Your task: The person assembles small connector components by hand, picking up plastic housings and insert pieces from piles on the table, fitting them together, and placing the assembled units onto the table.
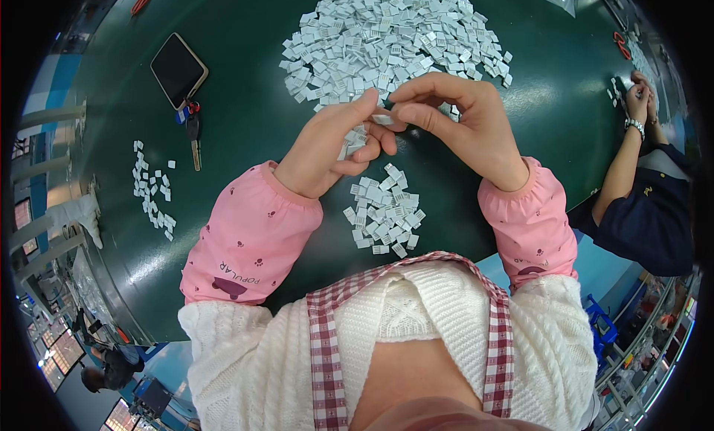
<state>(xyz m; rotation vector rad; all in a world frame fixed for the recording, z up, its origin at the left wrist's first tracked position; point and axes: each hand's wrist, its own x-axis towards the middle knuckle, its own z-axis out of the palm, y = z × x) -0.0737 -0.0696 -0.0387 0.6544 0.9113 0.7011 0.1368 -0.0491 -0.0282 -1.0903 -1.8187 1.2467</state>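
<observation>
Both my hands meet over the green table (446, 208), just in front of a large heap of small white plastic pieces (387, 37). My left hand (320, 145) is closed around several of these white pieces (354, 139), with one white piece (383, 119) at its fingertips. Beside that piece, my right hand (476, 122) has its thumb and index finger curled in a pinch. What lies between those two fingertips is too small to make out. Below my hands, nearer my body, is a smaller pile of white pieces (385, 211).
A phone (178, 70) lies at the left with a key (194, 137) on a ring touching its lower end. Scattered white pieces (152, 185) are near the left edge. Red-handled scissors (142, 2) lie at the far left. A co-worker's arm (625, 156) rests at the right.
</observation>
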